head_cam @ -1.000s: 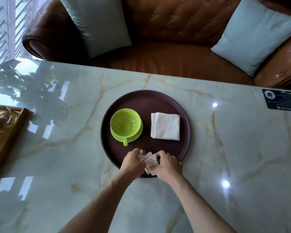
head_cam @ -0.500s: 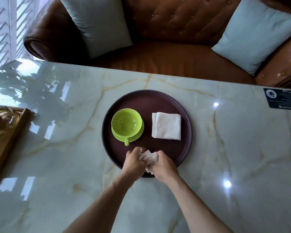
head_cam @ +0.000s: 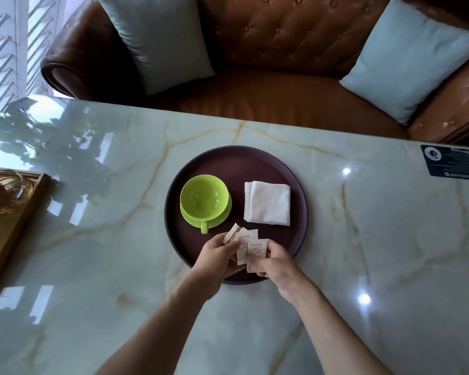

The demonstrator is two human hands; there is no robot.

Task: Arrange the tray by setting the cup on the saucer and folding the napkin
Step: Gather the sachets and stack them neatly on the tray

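A green cup (head_cam: 204, 198) sits on its saucer (head_cam: 217, 221) at the left of a round dark tray (head_cam: 298, 212) on the marble surface (head_cam: 390, 253), a folded white napkin (head_cam: 268, 203) beside it. At the tray's near edge, the left hand (head_cam: 217, 255) and right hand (head_cam: 275, 259) each grip small paper sachets (head_cam: 251, 246), fanned between them.

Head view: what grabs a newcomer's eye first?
The bright lime-green plastic cup on its matching green saucer stands out at the left of the round dark-brown tray, with a folded white cloth napkin beside it on the right. At the tray's near edge, the left hand and right hand hold small printed paper sachets between them.
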